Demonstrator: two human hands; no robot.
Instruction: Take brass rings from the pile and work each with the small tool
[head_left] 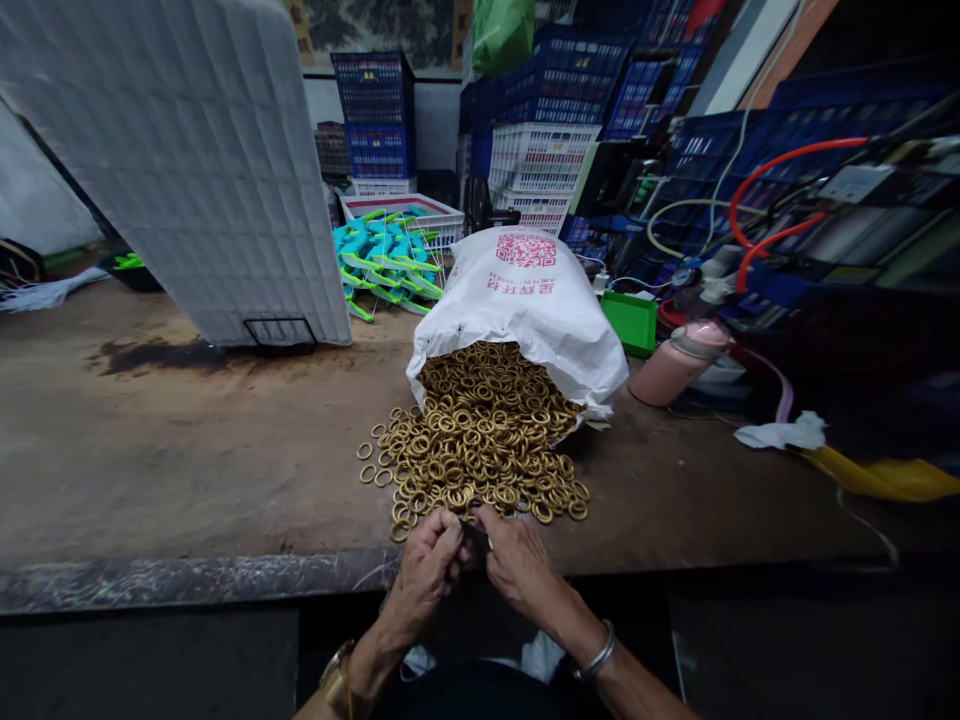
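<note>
Both of my hands meet at the table's front edge, just before a heap of gold-coloured rings point(480, 450). My left hand point(429, 565) is closed in a pinch; whatever lies between its fingertips is too small or hidden to name. A dark, narrow tool point(477, 537) is gripped in my right hand point(521, 565), its tip pointing toward the left fingers. The rings spill from the open mouth of a white woven sack point(517, 290) lying on its side, printed in red.
A tall white ribbed panel point(225, 170) stands at left on the wooden table point(187, 450). Behind are turquoise and green plastic parts point(386, 255) and stacked crates point(544, 155). To the right are a green tray point(630, 322), a pink bottle point(679, 362) and red hoses point(780, 240).
</note>
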